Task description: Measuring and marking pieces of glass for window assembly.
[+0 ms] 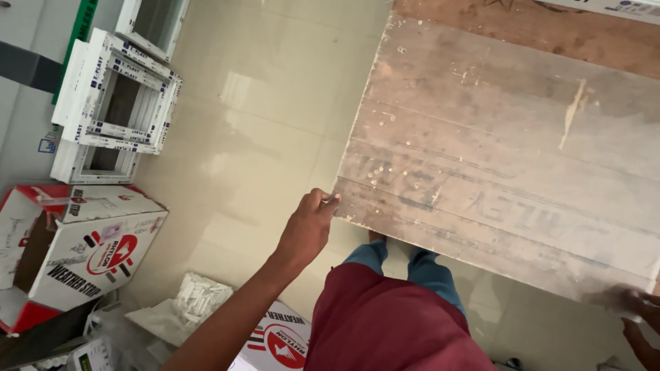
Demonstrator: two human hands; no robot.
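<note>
Glossy cream floor tiles (275,117) fill the room seen from above, and everything is placed here against the big worn wooden board (502,158) that lies flat across the right of the view.

Nearest, below the board's near edge, are the person's dark red shirt (392,330) and blue trouser legs (385,257), which pass under that edge. The left hand (307,227) is clenched on the board's near left corner, fingers curled over the edge and thumb on top. The right hand (636,306) sits at the board's near right corner, touching the edge; it is blurred and partly cut off by the frame, so I cannot tell whether it grips or merely rests there.

Left of the board's near corner and lower down, a white carton with a red and black emblem (278,343) lies beside a clear bag of small white pieces (196,295). Further left stands an open white and red cardboard box (82,247).

Beyond that box, well to the left of the board's far end, white plastic window frames (113,103) wrapped in printed protective film lean in a stack against the wall.
</note>
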